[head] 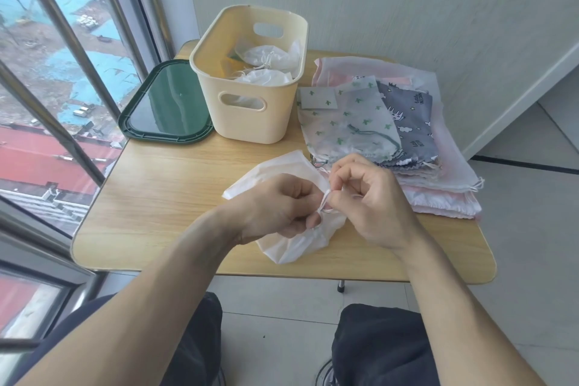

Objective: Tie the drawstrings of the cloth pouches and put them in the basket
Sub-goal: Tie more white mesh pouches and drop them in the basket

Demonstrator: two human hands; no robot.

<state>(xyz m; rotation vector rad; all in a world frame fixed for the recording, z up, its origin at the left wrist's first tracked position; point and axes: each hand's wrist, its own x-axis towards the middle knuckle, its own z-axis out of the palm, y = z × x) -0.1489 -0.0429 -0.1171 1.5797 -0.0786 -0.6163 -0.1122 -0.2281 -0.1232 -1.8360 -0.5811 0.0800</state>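
Observation:
A white cloth pouch [282,172] lies on the wooden table [163,197] in front of me, its mouth gathered towards me. My left hand [275,207] and my right hand [372,197] both pinch its pale drawstring [326,197], which forms a small loop between my fingertips. The cream plastic basket [250,116] stands at the back of the table and holds tied white pouches [266,58]. A stack of flat pouches [369,122], cactus-print on top beside a grey printed one, lies to the right.
A dark green lid [166,103] lies flat left of the basket, near the window. The wall rises behind the table. My knees show below the table's front edge, and tiled floor lies to the right.

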